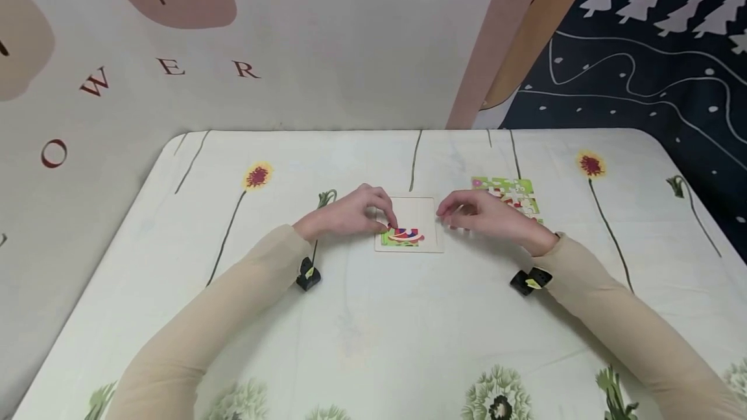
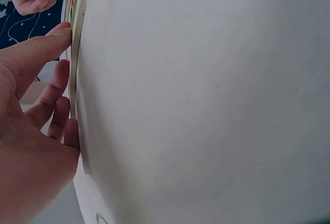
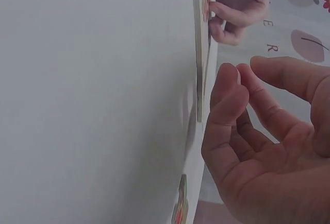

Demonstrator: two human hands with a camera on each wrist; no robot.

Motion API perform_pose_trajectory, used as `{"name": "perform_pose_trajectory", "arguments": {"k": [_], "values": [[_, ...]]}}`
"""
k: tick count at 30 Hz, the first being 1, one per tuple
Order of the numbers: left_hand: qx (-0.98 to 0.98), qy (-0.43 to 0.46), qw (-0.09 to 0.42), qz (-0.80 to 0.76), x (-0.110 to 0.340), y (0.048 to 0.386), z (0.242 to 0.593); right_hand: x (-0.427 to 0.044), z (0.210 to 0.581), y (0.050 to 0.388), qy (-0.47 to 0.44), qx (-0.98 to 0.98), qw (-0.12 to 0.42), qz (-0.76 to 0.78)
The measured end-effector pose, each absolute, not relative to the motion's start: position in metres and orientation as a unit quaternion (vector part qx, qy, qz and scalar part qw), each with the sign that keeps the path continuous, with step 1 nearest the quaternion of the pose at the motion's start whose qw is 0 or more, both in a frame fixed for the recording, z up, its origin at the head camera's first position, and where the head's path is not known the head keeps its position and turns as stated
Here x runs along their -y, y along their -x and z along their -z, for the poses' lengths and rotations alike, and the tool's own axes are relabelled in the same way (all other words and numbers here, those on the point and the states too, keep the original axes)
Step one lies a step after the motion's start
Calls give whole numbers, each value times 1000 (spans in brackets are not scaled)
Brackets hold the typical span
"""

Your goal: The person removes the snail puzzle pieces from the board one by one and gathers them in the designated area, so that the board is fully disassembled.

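My left hand point(image 1: 358, 211) reaches over the left side of a pale, shallow puzzle board point(image 1: 414, 212). Its thumb and index finger pinch a small puzzle piece point(image 1: 390, 226) at the board's surface, largely covered by the fingertips. Joined green, red and white pieces point(image 1: 403, 237) lie in the board's lower left part. Just off the board's right edge hovers my right hand point(image 1: 484, 216), fingers loosely bent and nothing between them. In the right wrist view, the right hand point(image 3: 268, 126) is apart from the board point(image 3: 199, 64).
Behind the right hand lies a green patch of puzzle pieces point(image 1: 519, 188), partly covered by that hand. A white flowered cloth point(image 1: 350, 316) covers the table. Patterned fabric point(image 1: 350, 44) hangs beyond the far edge.
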State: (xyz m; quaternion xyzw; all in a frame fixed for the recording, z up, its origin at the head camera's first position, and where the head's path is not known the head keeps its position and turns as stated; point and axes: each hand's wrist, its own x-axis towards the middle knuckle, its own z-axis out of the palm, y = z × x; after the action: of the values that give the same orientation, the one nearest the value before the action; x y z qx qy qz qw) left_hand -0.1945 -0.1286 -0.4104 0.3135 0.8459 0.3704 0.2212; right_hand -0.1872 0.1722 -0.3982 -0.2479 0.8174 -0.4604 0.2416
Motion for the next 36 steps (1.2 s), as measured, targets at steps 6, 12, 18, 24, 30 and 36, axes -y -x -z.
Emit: {"name": "perform_pose_trajectory", "arguments": {"k": [6,12,18,24,30,36], "values": [[-844,-312,224,-374,129,195,411,-160,398,187,271,-809,276,442],[-842,-304,232,-381,129,195,409,-151,398,187,284,-818,285,411],[-843,-303,233,-379,130,196,410,-144,398,186,290,-818,295,400],[-843,-308,230,-377,130,196,410,-138,397,182,296,-815,301,398],[-841,-308,233,-379,130,196,410,-134,399,181,291,-818,296,398],[-838,-313,230,-382,130,195,410,-132,398,178,292,-805,293,424]]}}
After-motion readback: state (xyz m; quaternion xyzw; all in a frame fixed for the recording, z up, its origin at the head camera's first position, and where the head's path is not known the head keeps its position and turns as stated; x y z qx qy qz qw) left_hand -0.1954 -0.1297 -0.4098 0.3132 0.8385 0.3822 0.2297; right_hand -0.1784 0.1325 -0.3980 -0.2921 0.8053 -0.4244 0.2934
